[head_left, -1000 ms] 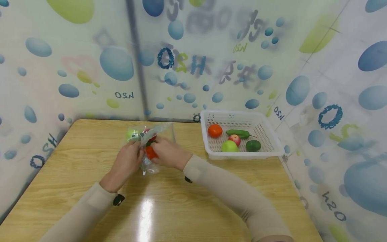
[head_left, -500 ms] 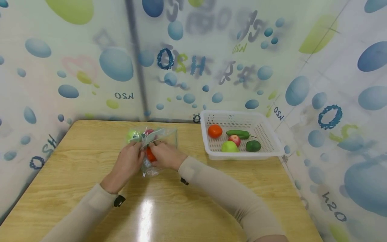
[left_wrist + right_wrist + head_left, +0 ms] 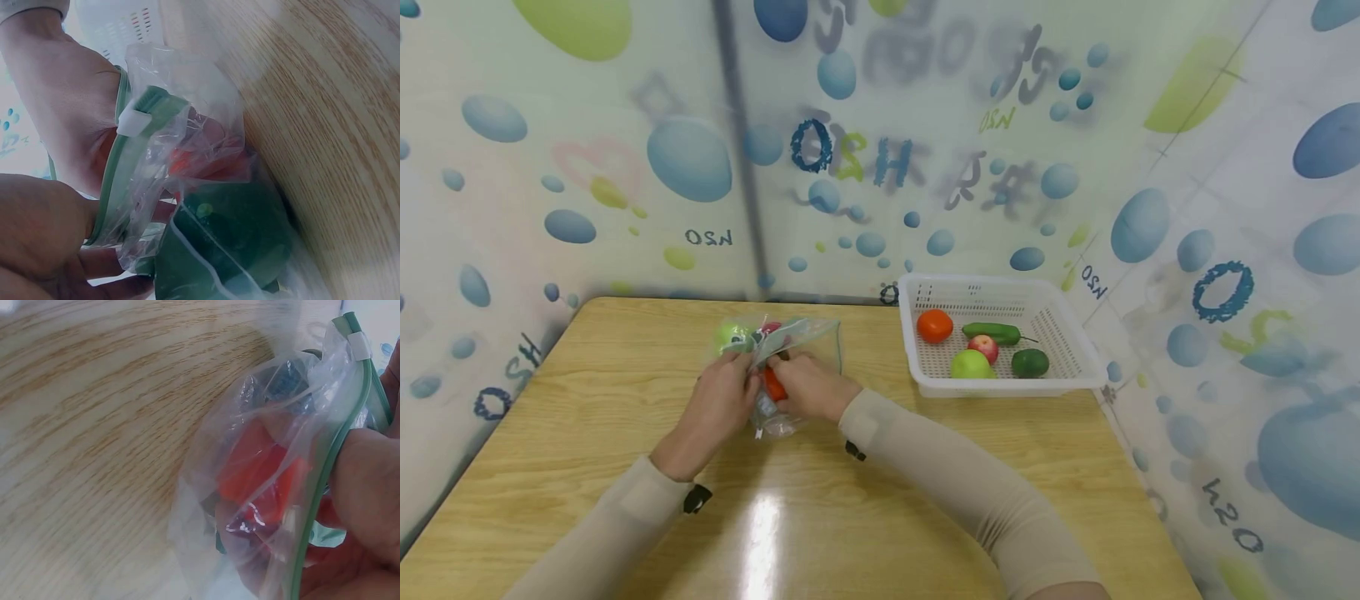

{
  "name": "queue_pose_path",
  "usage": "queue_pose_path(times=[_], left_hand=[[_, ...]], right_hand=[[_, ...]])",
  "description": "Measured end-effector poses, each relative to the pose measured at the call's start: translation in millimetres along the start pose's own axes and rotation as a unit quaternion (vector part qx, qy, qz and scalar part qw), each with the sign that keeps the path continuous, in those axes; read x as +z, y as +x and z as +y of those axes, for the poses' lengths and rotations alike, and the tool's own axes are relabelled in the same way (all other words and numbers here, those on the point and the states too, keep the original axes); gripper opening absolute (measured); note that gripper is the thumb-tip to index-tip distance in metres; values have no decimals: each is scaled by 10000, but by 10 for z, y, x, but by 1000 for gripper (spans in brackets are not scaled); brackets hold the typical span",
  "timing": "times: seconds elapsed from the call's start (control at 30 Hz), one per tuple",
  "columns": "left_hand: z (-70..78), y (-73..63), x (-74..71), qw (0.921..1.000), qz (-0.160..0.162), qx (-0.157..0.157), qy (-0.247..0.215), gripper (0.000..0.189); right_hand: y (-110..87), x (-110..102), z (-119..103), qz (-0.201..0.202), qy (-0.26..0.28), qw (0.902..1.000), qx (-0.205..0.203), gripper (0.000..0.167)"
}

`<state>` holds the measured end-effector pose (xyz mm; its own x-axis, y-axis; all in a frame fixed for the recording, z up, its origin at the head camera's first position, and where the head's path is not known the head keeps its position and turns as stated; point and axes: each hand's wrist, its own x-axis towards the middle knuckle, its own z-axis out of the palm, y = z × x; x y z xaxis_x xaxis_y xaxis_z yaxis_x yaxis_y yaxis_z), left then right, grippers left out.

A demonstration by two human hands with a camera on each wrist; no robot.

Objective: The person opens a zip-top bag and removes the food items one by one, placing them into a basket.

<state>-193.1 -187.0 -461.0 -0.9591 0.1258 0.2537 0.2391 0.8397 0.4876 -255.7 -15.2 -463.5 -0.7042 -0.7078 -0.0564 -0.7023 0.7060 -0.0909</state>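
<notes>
A clear zip bag [image 3: 822, 335] with a green closure strip [image 3: 320, 481] and a white slider [image 3: 133, 122] lies near the table's back left. My left hand [image 3: 722, 402] pinches the bag's mouth edge. My right hand [image 3: 815, 387] reaches inside through the mouth, its fingers round a red bell pepper [image 3: 257, 472], blurred by the plastic. Light green [image 3: 732, 335] and pinkish-red [image 3: 771, 327] items show behind the hands at the bag. A large dark green piece [image 3: 222, 234] shows through the plastic in the left wrist view; its kind is unclear.
A white perforated basket [image 3: 1078, 358] stands at the back right. It holds a tomato [image 3: 935, 326], a cucumber-like green vegetable [image 3: 992, 333], a red apple [image 3: 982, 349], a green apple [image 3: 972, 365] and a dark green avocado-like item [image 3: 1030, 362]. A patterned wall backs the wooden table [image 3: 887, 492].
My right hand has shifted slightly left and deeper into the bag with the bell pepper. The bag's mouth has settled lower to the right. My left hand has barely moved.
</notes>
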Motion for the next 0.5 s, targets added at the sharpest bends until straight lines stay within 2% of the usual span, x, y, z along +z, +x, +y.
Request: queue_pose_path(times=[0.13,0.5], left_hand=[[11,13,-1,10000,-43,-33,-29,15],[13,18,19,9999,-71,-85,-80,16]], right_hand=[[-2,-7,17,45,94,9999,-46,61],[19,-10,30,-31,226,9997,-81,64]])
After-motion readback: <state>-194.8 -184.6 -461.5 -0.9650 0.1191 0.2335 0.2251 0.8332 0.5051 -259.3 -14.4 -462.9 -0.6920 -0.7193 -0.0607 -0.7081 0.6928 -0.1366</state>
